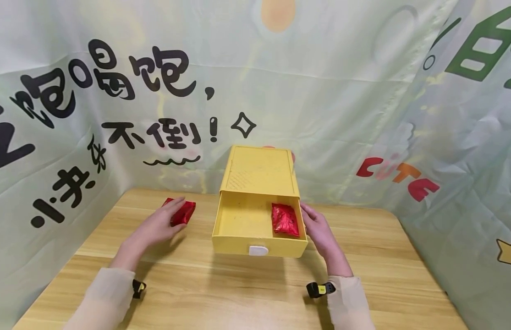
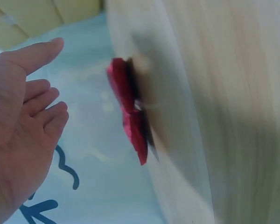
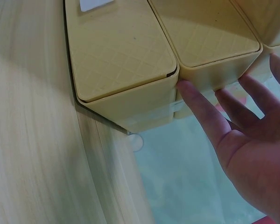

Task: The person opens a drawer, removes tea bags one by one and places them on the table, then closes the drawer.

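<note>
A yellow drawer box (image 1: 259, 169) stands on the table with its top drawer (image 1: 239, 215) pulled out. Inside that drawer, against its right wall, lies a shiny red packet (image 1: 285, 220). A second red packet (image 2: 127, 109) lies on the table left of the box. My left hand (image 1: 162, 223) hovers over it, fingers loosely bent; the left wrist view shows a gap between hand and packet. On the box's right side my right hand (image 3: 252, 135) touches the yellow wall with extended fingertips. The white handle (image 1: 258, 250) sits on the drawer's front.
The light wooden table (image 1: 247, 298) carries the box near its back edge. Behind and at both sides hangs a pale printed cloth (image 1: 321, 91) with large lettering. Black bands with a yellow mark (image 1: 321, 289) are on both wrists.
</note>
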A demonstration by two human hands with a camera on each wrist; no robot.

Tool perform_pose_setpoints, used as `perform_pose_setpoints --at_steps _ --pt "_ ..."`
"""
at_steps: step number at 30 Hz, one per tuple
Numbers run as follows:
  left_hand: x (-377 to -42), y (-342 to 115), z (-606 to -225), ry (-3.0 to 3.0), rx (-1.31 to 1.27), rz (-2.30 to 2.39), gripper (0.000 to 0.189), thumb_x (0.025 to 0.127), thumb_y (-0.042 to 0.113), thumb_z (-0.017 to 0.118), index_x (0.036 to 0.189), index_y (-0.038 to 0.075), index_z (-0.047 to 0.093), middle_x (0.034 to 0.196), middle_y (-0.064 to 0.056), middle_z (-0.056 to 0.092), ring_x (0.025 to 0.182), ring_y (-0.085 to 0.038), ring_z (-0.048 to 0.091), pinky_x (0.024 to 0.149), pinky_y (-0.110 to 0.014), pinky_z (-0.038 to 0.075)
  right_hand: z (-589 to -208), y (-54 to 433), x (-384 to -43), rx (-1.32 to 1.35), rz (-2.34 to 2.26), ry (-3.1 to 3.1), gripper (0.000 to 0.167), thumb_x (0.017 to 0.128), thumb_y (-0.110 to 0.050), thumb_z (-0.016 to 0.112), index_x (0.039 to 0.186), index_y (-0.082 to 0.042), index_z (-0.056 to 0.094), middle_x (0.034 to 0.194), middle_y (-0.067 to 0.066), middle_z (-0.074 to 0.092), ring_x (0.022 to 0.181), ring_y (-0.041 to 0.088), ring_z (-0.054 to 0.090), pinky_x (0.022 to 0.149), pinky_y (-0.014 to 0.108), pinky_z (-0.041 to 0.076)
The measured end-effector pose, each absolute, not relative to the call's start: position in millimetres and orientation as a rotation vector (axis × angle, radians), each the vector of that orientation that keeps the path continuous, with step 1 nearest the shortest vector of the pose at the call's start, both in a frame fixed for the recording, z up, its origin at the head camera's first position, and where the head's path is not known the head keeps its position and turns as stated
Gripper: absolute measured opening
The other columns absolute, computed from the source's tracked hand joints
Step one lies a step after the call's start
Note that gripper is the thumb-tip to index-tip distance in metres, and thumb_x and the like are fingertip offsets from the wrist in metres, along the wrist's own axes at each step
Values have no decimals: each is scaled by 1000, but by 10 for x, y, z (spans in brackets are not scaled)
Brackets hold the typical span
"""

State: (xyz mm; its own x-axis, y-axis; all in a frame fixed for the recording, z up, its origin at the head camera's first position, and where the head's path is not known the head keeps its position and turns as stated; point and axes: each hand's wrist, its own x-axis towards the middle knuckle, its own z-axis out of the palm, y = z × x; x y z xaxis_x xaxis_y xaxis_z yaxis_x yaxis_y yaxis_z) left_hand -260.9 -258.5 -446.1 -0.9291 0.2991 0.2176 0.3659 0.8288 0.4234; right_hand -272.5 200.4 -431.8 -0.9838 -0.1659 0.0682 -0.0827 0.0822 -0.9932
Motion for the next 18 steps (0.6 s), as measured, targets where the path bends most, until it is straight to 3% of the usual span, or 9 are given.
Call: perform_pose_setpoints --at_steps 5,9,12,15,18 --pt "-2497 -2511 -4392 -2751 -513 -781 74 94 16 77 157 1 42 163 -20 37 146 -49 38 115 -65 35 -4325 2006 -2732 -258 -2078 2262 50 112 -20 46 155 6 41 152 30 48 102 -1 66 88 22 56" --pt "-2419 -2443 -4328 -2557 -568 -823 66 91 11 78 151 3 51 155 -19 49 140 -44 48 112 -62 41 -4322 2007 -2733 -256 -2080 2263 50 112 -20 46 154 6 42 151 31 48 101 0 66 88 23 57" --pt "-2379 -2384 -4267 -2405 -604 -834 59 88 7 80 143 4 59 147 -15 57 131 -37 58 111 -44 49 -4316 2006 -2728 -256 -2080 2265 50 112 -20 46 154 6 42 151 31 48 101 0 66 87 23 57" --pt "-2348 -2323 -4186 -2280 -643 -872 53 85 1 82 135 5 65 141 -12 61 124 -32 61 107 -21 47 -4313 2005 -2726 -257 -2080 2260 50 112 -20 46 154 6 42 151 31 48 102 0 66 88 23 57" --pt "-2311 -2247 -4083 -2189 -695 -919 50 82 -5 82 129 5 68 137 -10 63 122 -31 62 103 -10 43 -4313 2004 -2726 -260 -2080 2252 50 112 -20 46 155 6 41 152 31 47 102 0 66 88 24 57"
